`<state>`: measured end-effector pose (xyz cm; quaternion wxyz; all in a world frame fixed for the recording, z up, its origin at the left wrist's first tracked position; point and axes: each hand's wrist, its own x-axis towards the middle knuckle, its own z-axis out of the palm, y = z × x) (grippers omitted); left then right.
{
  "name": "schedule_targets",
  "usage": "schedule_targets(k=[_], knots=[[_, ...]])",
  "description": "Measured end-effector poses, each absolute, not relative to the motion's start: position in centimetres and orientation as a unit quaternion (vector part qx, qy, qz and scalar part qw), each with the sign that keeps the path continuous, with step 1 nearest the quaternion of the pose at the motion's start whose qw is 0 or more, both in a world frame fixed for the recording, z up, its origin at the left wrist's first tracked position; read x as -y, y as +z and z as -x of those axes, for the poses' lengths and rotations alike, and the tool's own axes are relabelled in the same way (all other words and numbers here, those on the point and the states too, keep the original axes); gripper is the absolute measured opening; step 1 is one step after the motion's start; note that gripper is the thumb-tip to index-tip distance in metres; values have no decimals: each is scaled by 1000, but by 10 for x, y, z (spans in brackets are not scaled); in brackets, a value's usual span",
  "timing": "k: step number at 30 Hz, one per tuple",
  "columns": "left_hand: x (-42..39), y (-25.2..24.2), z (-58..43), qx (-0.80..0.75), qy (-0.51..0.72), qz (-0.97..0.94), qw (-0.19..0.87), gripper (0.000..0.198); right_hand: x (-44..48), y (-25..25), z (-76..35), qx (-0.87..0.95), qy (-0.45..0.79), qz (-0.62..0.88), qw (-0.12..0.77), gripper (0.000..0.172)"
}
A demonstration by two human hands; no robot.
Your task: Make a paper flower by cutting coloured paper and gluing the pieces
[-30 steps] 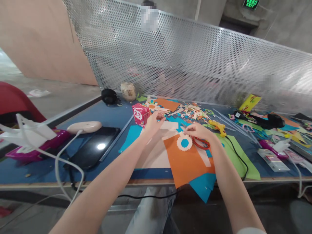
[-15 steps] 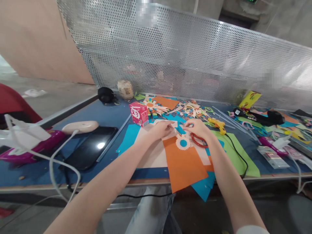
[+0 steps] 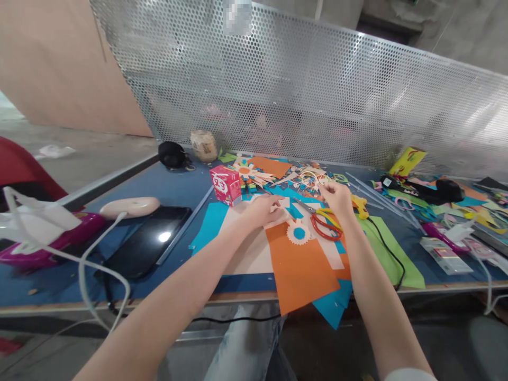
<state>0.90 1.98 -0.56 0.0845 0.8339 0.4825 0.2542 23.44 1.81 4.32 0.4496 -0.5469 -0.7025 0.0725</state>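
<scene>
My left hand point(image 3: 262, 207) rests on a pale paper sheet point(image 3: 254, 248), its fingers curled down on a small white piece. Farther back, my right hand point(image 3: 338, 196) has its fingertips pinched together at a heap of cream paper strips point(image 3: 313, 179); what they hold is too small to name. Red and yellow scissors point(image 3: 324, 222) lie flat just under the right wrist. A cream toothed ring with a blue centre point(image 3: 298, 233) lies on the orange sheet point(image 3: 297, 270) between my forearms.
A pink carton point(image 3: 226, 184) stands left of my hands. A black tablet point(image 3: 151, 239) and a white cable point(image 3: 83, 259) lie at the left. A yellow glue gun point(image 3: 359, 205) and a green sheet point(image 3: 383, 251) are at the right. A perforated metal screen point(image 3: 278, 90) closes the back.
My right hand has left the scissors lying on the table and moved back and right to the cream strips. My left hand came down onto the pale paper and stays there.
</scene>
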Motion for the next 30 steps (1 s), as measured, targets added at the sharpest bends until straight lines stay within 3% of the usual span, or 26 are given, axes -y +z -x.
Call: schedule_targets(k=[3,5,8,11,14,18,22,30], knots=[[-22,-8,-8,-500,258,-824,64,43,-23,39,-235,693,80,520,492,10],[-24,-10,-7,-495,262,-826,64,44,-24,34,-233,716,69,515,466,21],[-23,-9,-8,-440,251,-860,60,45,-23,29,-228,766,49,531,359,11],[-20,-6,-10,-388,206,-897,42,33,-19,25,-219,812,77,504,285,13],[-17,-2,-10,-409,179,-894,35,29,-17,22,-211,845,86,476,230,33],[-16,1,-9,-474,181,-862,22,29,-18,13,-201,843,27,518,139,42],[-18,-1,-9,-505,171,-846,0,33,-20,6,-198,846,12,520,120,45],[-23,-9,-7,-460,175,-871,7,30,-14,14,-194,848,-3,518,113,31]])
